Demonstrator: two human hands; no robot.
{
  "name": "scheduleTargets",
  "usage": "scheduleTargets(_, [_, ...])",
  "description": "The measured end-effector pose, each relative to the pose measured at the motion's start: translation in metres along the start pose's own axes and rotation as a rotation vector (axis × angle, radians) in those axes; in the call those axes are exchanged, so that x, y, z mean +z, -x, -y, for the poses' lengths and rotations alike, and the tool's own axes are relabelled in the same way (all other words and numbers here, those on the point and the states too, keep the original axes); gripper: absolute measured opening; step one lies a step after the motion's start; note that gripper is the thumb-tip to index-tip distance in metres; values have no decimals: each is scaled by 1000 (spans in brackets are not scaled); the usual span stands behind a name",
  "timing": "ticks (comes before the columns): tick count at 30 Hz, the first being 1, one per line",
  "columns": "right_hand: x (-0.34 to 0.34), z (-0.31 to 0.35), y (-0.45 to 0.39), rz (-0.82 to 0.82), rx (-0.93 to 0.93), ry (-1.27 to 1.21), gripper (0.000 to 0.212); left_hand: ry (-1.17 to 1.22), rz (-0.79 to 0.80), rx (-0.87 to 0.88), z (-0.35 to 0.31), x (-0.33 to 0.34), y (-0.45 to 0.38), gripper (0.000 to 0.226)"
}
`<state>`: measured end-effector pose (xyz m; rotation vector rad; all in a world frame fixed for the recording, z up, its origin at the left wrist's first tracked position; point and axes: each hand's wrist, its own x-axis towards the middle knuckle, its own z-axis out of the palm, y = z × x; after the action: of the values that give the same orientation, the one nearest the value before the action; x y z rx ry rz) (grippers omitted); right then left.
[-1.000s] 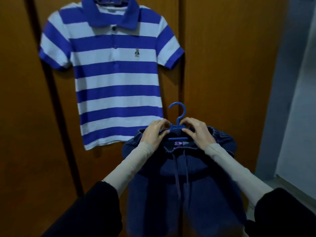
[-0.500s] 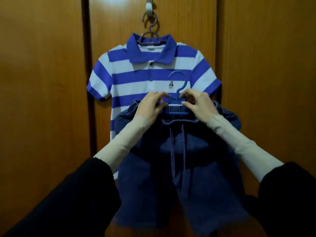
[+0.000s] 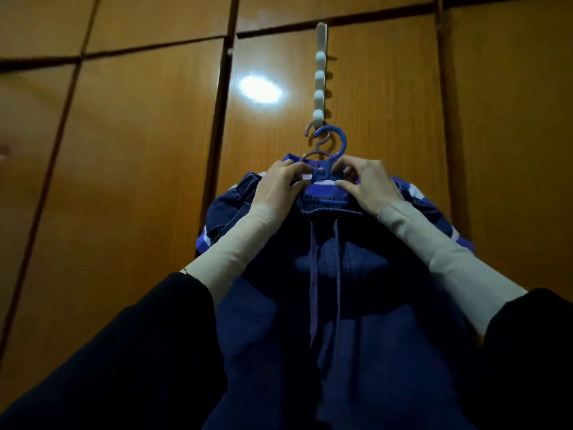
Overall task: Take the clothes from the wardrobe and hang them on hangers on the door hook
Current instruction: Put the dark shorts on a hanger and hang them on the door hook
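Observation:
Dark blue denim shorts (image 3: 341,274) with a drawstring hang from a blue hanger (image 3: 333,150). My left hand (image 3: 279,184) and my right hand (image 3: 366,181) pinch the hanger's bar on either side of its neck. The hanger's hook is raised to the bottom of the white door hook (image 3: 320,76), which has several round pegs. I cannot tell whether it rests on a peg. Behind the shorts a purple hanger (image 3: 313,141) hangs from the lowest peg with the blue-and-white striped polo shirt (image 3: 446,225), mostly hidden; only its edges show.
Brown wooden wardrobe doors (image 3: 139,181) fill the view, with dark gaps between panels. A bright light reflection (image 3: 260,90) lies on the door left of the door hook.
Both hands have lifted the hanger with the shorts up in front of the polo shirt to the door hook. The view has tilted upward and closer to the door.

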<state>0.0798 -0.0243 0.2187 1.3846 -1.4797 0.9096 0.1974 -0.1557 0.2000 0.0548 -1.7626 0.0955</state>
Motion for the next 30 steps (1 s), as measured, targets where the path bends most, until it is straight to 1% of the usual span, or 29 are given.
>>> scheduleTargets(4, [-3,0,-38,-78,-17,-9,17,-31,-79,48,9,-7,-36,25])
scheduleTargets(7, [-4,-2,-63,-85,-17,13,17,-14,-107,61,17,-8,-59,25])
scheduleTargets(10, [3,-8,-78,-74,-3,35,17,-3,-102,52,26,-2,-73,24])
scheduleTargets(14, [19,-15,-88,-59,12,73,21,48,-101,16,41,14,-80,22])
scheduleTargets(18, [31,-23,-97,-98,43,95,22,79,-126,1,52,26,-87,23])
scheduleTargets(22, [32,-23,-110,-104,61,157,26,102,-96,-31,55,28,-103,24])
scheduleTargets(25, [34,-25,-117,-82,85,194,25,116,-83,-54,59,33,-108,24])
scheduleTargets(30, [43,-28,-109,-72,95,202,23,173,-150,-55,70,45,-93,16])
